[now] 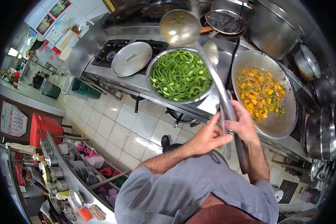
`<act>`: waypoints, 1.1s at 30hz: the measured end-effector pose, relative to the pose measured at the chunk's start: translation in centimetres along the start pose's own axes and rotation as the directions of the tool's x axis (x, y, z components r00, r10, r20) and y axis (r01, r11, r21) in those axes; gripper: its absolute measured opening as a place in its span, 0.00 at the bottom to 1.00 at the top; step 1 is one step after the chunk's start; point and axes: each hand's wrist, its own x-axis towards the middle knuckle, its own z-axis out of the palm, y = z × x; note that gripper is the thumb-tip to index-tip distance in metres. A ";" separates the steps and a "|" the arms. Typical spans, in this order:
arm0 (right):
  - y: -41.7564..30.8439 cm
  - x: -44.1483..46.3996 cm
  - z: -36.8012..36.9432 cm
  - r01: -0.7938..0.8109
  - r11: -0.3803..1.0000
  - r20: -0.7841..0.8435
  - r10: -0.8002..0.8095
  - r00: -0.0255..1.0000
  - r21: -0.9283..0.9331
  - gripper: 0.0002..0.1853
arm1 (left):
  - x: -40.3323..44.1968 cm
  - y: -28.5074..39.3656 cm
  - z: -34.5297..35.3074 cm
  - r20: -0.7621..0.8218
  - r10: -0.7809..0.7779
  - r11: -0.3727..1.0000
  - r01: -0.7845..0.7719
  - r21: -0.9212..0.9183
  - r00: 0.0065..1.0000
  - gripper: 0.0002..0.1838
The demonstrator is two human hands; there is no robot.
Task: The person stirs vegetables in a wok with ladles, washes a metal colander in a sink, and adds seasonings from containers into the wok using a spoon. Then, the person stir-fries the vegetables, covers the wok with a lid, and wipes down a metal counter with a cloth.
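The dark grip of a long-handled ladle (pixel 219 85) lies in my right hand (pixel 242 125), its fingers closed around it. Its wide, shiny bowl reaches to the back of the stove. Alongside runs a metal spoon (pixel 211 52) with a thin handle, which passes between the fingers of my left hand (pixel 211 137); that thumb points right. In front of me stands a round metal bowl (pixel 151 86) full of chopped green vegetables (pixel 181 74). To the right a wide metal pan (pixel 278 128) holds cooked orange-yellow chunks with green pieces (pixel 260 91).
A metal lid (pixel 131 58) rests on the burners at left. A strainer (pixel 224 22) and a big pot (pixel 274 28) stand at the back. Behind me at left, a counter (pixel 69 168) carries several small metal containers. A red box (pixel 44 128) stands beyond it on the tiled floor's side.
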 end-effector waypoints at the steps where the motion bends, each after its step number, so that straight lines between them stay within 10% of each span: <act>1: 0.8 1.9 2.0 0.021 1.000 0.049 -0.021 0.999 0.003 0.29 | -1.0 0.4 -1.6 -0.085 0.028 0.999 -0.031 -0.029 0.996 0.41; 10: 10.5 18.4 22.9 0.039 0.999 0.012 -0.039 0.999 0.004 0.22 | -10.0 0.5 -23.6 -0.526 0.164 0.985 -0.171 0.035 0.835 0.29; 18: 16.5 28.3 30.6 -0.156 0.988 -0.105 0.157 0.982 0.019 0.21 | -9.8 -1.7 -39.1 -0.553 0.155 0.985 -0.085 0.150 0.819 0.27; 20: 19.6 31.1 31.3 0.070 0.993 -0.220 -0.088 0.972 -0.090 0.21 | -9.0 -2.3 -41.5 -0.565 0.215 0.974 -0.137 0.178 0.796 0.25; 33: 24.2 37.8 31.5 0.025 0.972 -0.336 -0.105 0.936 -0.235 0.20 | -4.8 -3.9 -48.5 -0.547 0.221 0.967 -0.106 0.233 0.807 0.22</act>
